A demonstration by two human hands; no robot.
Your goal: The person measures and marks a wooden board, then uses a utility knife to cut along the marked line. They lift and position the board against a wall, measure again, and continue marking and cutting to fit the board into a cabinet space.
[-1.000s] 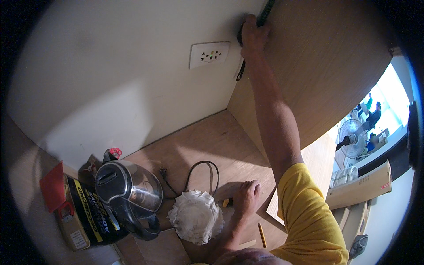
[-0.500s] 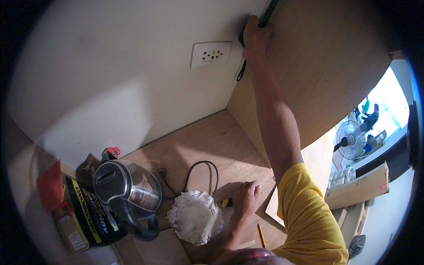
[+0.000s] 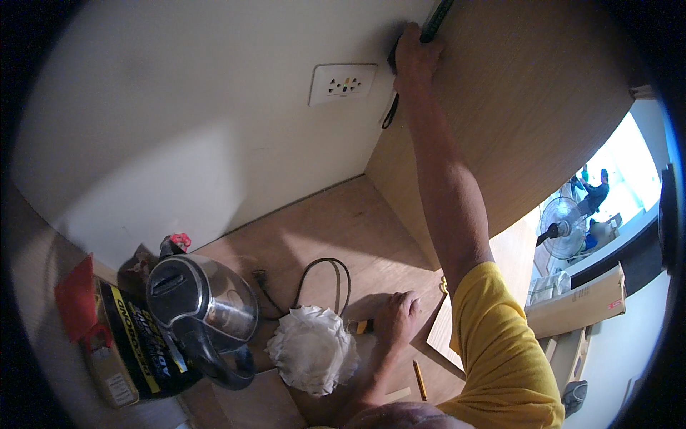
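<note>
At the top of the head view, where the white wall meets the upright wood panel [image 3: 529, 93], my right hand [image 3: 417, 57] grips a tape measure [image 3: 392, 60]. Its green blade [image 3: 436, 20] runs upward out of the frame along the corner, and a black wrist strap [image 3: 390, 112] dangles below. My left hand [image 3: 397, 319] rests on the plywood surface [image 3: 336, 207] with its fingers curled in, and nothing shows in them. Just left of it lies a small yellow-and-black item [image 3: 363, 327], partly hidden, beside a crumpled white paper or cloth bundle [image 3: 312, 352].
An electric kettle [image 3: 204, 300] and a black-and-yellow box [image 3: 132, 343] stand at the left. A black cord [image 3: 323, 260] loops behind the white bundle. A pencil [image 3: 419, 380] lies near my left forearm. A socket plate [image 3: 343, 84] is on the wall; a fan [image 3: 563, 227] stands beyond the panel.
The view has shifted slightly. Both hands keep their places, the right one still at the corner with the tape measure.
</note>
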